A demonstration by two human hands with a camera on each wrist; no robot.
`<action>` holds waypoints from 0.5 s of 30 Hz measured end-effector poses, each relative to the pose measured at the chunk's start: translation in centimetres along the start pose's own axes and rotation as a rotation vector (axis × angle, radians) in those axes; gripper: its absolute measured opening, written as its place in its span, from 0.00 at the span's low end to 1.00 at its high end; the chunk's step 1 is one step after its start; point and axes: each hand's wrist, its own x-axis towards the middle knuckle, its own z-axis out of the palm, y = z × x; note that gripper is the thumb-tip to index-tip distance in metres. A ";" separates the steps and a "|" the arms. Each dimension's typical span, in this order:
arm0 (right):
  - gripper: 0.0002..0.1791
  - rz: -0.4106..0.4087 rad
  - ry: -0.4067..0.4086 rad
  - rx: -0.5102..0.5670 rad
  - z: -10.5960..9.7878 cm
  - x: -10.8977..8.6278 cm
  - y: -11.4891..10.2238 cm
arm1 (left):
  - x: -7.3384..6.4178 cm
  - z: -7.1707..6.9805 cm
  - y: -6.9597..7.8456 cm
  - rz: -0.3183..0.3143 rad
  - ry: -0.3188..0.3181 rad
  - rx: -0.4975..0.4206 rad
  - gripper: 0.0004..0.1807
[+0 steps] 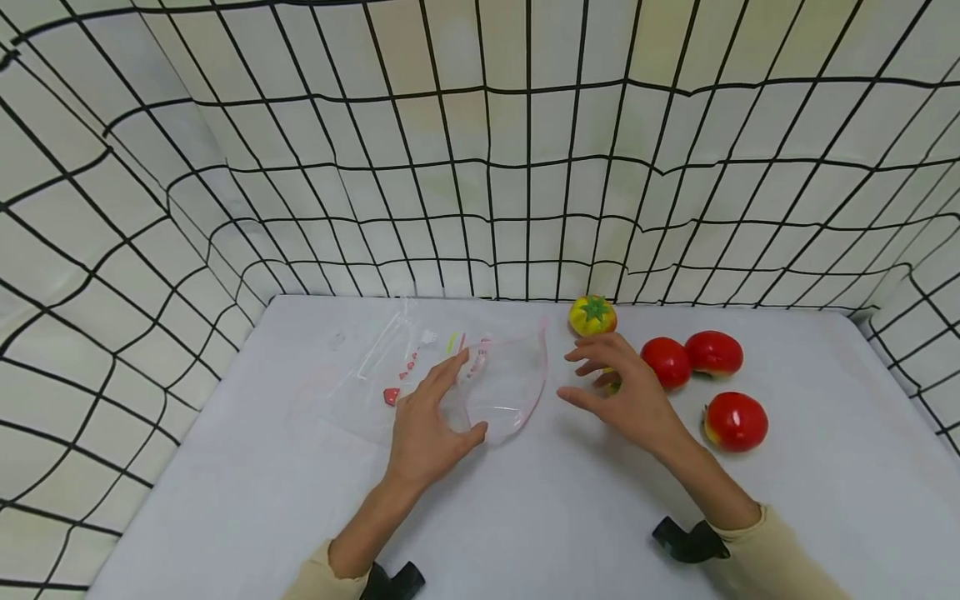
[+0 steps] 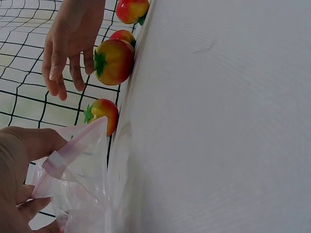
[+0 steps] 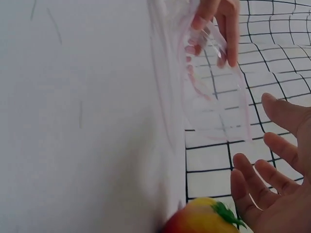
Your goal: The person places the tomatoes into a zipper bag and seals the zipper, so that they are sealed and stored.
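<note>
With the clear bag (image 1: 506,379) at nine o'clock from the loosely spread right hand (image 1: 630,396) and a tomato (image 3: 199,217) beside its fingers, the left hand (image 1: 427,433), thumb and index wide, any pinch impossible to tell, should probably brace the pink rim (image 1: 545,367) toward three o'clock

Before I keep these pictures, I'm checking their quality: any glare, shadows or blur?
Head view: bright glints on the bag, soft shadow near the right hand; left wrist view: rather dim, shine on the bag; right wrist view: broad shadow on the table, tomato slightly blurred.
</note>
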 end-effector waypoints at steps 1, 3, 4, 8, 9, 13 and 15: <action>0.23 -0.007 0.010 -0.003 -0.4 0.0 0.1 | 0.0 0.0 0.0 -0.001 0.000 0.002 0.51; 0.23 -0.012 0.026 -0.016 -1.1 -0.1 0.2 | -0.1 -0.1 0.1 -0.003 -0.002 0.009 0.52; 0.23 -0.015 0.032 -0.017 -1.4 -0.1 0.3 | -0.1 -0.2 0.1 -0.004 -0.002 0.010 0.52; 0.23 -0.020 0.045 -0.012 -2.2 -0.3 0.8 | -0.2 -0.2 0.1 -0.005 -0.002 0.022 0.52; 0.23 -0.019 0.046 -0.007 -2.4 -0.4 0.8 | -0.2 -0.2 0.1 -0.005 -0.003 0.023 0.52; 0.24 -0.018 0.044 -0.005 -2.9 -0.5 1.2 | -0.2 -0.2 0.1 -0.004 -0.004 0.024 0.53; 0.24 -0.017 0.049 -0.013 -3.2 -0.6 1.3 | -0.2 -0.2 0.1 -0.005 -0.006 0.019 0.52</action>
